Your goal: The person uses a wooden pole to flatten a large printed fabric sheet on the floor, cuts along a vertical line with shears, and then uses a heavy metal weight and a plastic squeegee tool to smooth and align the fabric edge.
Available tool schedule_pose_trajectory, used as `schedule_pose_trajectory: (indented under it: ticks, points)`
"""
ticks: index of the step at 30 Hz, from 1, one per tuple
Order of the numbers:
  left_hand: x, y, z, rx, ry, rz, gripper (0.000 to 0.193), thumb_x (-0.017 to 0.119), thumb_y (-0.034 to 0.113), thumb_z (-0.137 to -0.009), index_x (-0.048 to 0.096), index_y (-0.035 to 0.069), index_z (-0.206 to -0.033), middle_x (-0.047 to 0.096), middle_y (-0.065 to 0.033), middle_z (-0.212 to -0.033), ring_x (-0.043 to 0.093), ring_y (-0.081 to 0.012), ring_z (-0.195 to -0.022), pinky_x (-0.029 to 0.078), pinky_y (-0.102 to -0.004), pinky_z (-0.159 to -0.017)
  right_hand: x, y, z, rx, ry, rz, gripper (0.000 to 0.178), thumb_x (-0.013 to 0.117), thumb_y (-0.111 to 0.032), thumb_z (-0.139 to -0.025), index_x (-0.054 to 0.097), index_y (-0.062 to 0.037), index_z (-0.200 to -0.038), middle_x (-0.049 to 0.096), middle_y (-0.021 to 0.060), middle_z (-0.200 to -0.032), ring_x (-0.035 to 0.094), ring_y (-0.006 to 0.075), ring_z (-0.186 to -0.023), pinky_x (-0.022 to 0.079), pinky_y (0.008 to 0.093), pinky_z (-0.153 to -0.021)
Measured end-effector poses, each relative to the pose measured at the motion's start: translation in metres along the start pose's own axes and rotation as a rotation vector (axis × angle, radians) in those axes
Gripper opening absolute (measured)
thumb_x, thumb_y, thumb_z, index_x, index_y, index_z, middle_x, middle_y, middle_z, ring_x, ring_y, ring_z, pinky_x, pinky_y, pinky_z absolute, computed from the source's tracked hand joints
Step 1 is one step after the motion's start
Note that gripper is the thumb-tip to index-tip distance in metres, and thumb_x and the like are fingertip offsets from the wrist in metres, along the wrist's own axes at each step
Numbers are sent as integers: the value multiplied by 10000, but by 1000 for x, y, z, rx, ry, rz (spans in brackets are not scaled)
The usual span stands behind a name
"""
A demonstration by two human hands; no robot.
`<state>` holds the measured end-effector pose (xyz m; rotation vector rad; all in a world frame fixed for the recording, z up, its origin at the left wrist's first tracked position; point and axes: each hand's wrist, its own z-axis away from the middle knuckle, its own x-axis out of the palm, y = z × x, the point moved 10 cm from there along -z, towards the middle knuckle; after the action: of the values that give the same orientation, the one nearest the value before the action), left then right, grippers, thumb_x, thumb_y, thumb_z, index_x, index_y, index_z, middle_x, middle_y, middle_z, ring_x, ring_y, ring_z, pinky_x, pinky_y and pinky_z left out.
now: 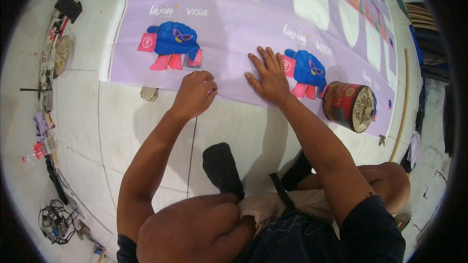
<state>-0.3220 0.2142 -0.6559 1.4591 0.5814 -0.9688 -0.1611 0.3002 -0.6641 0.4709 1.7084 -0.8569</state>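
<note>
A large lilac printed banner [229, 29] lies on the floor in front of me, with blue cartoon figures in pink boots on it. My right hand [270, 78] rests flat on its near part, fingers spread, beside the middle figure. At the banner's near edge is my left hand [196, 92], its fingers curled in toward the thumb; whether they pinch the fabric is hidden. A rusty red round can [348, 106] lies on its side on the banner, right of my right hand. Just off the near edge, left of my left hand, sits a pale stone [149, 93].
White tiles [131, 131] make up the floor. A small clip [382, 140] is at the banner's near right edge, and a long wooden stick [402, 102] lies beyond it. Along the left wall are a plastic bottle [39, 151], a black box [68, 8] and a wire-caged object [57, 221].
</note>
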Motion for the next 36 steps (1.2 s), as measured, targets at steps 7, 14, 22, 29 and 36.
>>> schedule_pose_trajectory:
  ticks: [7, 14, 22, 29, 36]
  points:
    - [3, 3, 15, 55, 103, -5, 212, 738, 189, -792, 702, 104, -983, 600, -123, -1203, 513, -328, -1209, 379, -460, -1056, -1, 2, 0, -18, -1, -20, 578, 588, -459, -917, 508, -143, -1395, 380, 177, -1507, 290, 389, -1429, 189, 572, -1167]
    - [3, 5, 16, 90, 141, -29, 200, 736, 182, -795, 704, 109, -978, 601, -102, -1235, 516, -303, -1219, 370, -472, -1075, -1, 1, 0, -23, -13, 12, 581, 600, -456, -913, 512, -146, -1397, 384, 176, -1504, 296, 393, -1426, 192, 573, -1166]
    - [5, 6, 14, 115, 150, -6, 201, 734, 178, -795, 700, 115, -984, 605, -100, -1231, 519, -305, -1219, 367, -489, -1082, -10, -40, -8, -168, 50, -33, 578, 613, -455, -899, 529, -144, -1380, 399, 170, -1494, 320, 391, -1412, 204, 588, -1157]
    - [4, 2, 16, 133, 165, -15, 229, 742, 205, -787, 695, 129, -998, 600, -111, -1233, 524, -328, -1207, 369, -506, -1074, 24, -55, -15, -104, -80, -32, 570, 589, -432, -911, 506, -147, -1398, 370, 162, -1515, 258, 372, -1448, 134, 584, -1176]
    - [-51, -30, 54, -149, 553, -20, 332, 769, 215, -788, 654, 65, -1061, 602, -152, -1210, 548, -318, -1168, 409, -446, -1019, 29, -50, -14, -63, -137, -17, 598, 574, -442, -911, 475, -150, -1423, 343, 151, -1533, 226, 355, -1462, 103, 572, -1186]
